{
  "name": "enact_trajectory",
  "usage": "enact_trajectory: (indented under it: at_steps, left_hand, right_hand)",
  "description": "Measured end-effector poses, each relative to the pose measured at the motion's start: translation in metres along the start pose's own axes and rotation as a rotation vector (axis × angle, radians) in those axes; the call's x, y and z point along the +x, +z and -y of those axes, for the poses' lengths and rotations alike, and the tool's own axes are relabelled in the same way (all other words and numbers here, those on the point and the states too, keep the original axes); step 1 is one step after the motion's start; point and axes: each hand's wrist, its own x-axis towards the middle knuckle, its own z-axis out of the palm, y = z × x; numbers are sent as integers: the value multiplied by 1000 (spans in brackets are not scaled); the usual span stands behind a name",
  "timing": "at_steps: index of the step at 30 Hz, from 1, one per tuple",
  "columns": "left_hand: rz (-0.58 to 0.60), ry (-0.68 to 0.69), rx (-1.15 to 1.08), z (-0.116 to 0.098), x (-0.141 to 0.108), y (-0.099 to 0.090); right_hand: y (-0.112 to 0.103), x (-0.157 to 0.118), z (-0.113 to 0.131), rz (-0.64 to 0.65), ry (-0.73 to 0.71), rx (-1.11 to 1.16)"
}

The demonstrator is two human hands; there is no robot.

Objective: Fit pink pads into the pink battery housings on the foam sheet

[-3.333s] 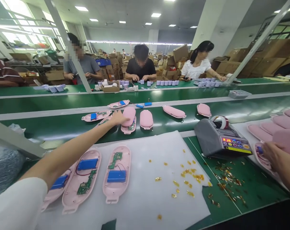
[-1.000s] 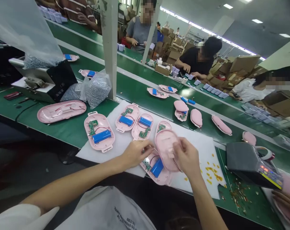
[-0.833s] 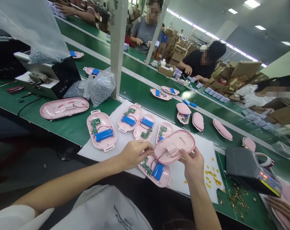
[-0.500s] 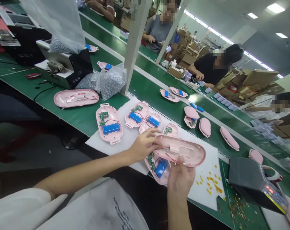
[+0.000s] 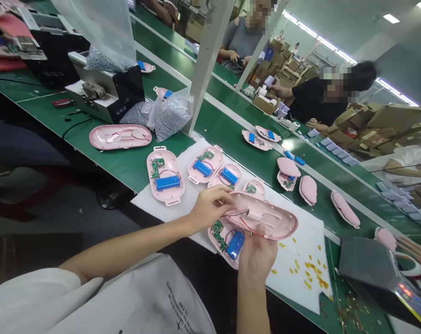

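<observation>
A long pink shell [image 5: 273, 218], its hollow side up with thin red and dark wires inside, is held over the white foam sheet. My right hand [image 5: 257, 255] grips its lower edge, thumb inside the rim. At the shell's left end my left hand [image 5: 212, 206] has its fingers closed by the wires; whether they pinch wires or rim is hard to tell. Partly under the held shell lies a pink half [image 5: 217, 241] with a green board and a blue battery [image 5: 235, 245]. Another open half [image 5: 166, 167] with board and battery lies left of several similar ones.
Screw machines [image 5: 106, 88] and bags of screws [image 5: 172, 116] stand at the back left, by a metal post [image 5: 210, 60]. Yellow tape bits [image 5: 313, 271] lie on the foam sheet [image 5: 294, 297]. A black device [image 5: 373, 269] is at right, a person's hand [image 5: 419, 255] beside it. Co-workers sit opposite.
The view has shifted, so the bench appears further right. Both hands still hold the shell, now slightly lower left over the pink half. Another person's hand has appeared at the right edge.
</observation>
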Motion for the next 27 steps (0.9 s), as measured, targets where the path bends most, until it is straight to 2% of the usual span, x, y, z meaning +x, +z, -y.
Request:
enact_trajectory:
  at_steps: [3, 5, 7, 9, 10, 11, 12, 14, 15, 16, 19, 27]
  left_hand:
    - [27, -296, -168, 7, 1, 1]
    - [95, -397, -196, 11, 4, -2]
    - [126, -438, -170, 14, 6, -6]
    - [123, -457, -134, 14, 8, -7]
    - [122, -458, -124, 13, 8, -7]
    - [128, -455, -120, 11, 9, -6]
    - [134, -449, -118, 9, 9, -6]
    - [147, -440, -104, 5, 12, -6]
    - [156, -440, -92, 2, 14, -7]
    - [169, -442, -76, 0, 18, -8]
    - [233, -452, -30, -6, 28, -11]
    - [322, -475, 104, -18, 32, -3]
  right_hand:
    - [-6, 6, -11, -5, 91, 3]
    - [-13, 13, -12, -3, 137, -77]
    - [-18, 26, -3, -65, 30, -255]
    - [-16, 42, 14, -64, -251, -536]
    - [-11, 51, 24, 19, -402, -703]
    - [-3, 59, 33, 171, -512, -878]
    - [6, 66, 42, 378, -557, -1057]
    - [26, 79, 54, 782, -500, -1363]
    - [35, 84, 58, 922, -442, -1466]
    - [42, 88, 60, 1007, -389, -1529]
    - [49, 95, 60, 1063, -305, -1493]
    - [27, 98, 48, 1041, -104, -1186]
